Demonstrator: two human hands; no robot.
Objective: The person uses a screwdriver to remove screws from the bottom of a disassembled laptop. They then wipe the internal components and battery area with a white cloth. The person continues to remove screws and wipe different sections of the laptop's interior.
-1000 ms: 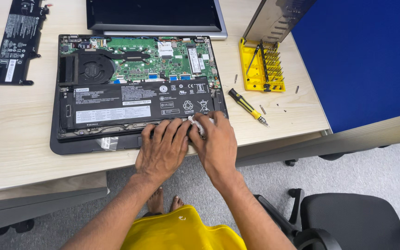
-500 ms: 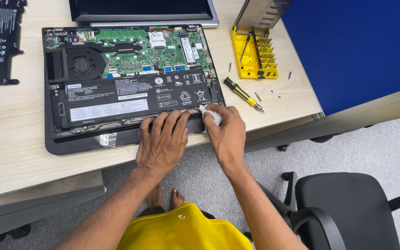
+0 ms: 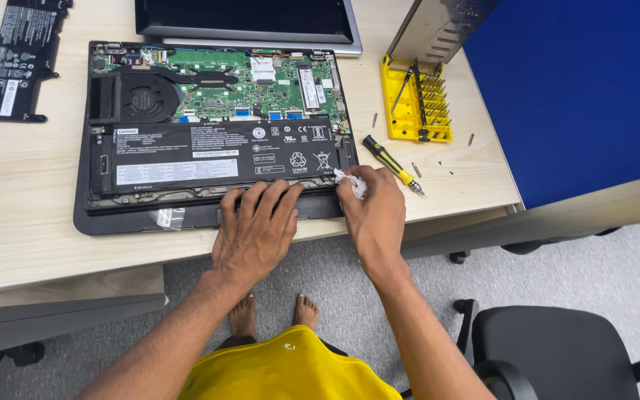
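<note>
We see our right hand (image 3: 375,211) pinching a small, half-hidden white wipe (image 3: 352,182); left hand (image 3: 255,226) presses flat, grasping nothing, on one open black laptop base (image 3: 135,219).

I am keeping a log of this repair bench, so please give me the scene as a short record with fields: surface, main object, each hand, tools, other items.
surface: light wooden desk
main object: opened laptop, bottom cover off, black battery and green board exposed
left hand: fingers resting flat on the laptop's front edge
right hand: pinching a small white wad at the battery's right corner
tools: yellow-black screwdriver beside the right hand; yellow bit case, lid up
other items: loose battery at far left; second laptop behind; black chair
</note>
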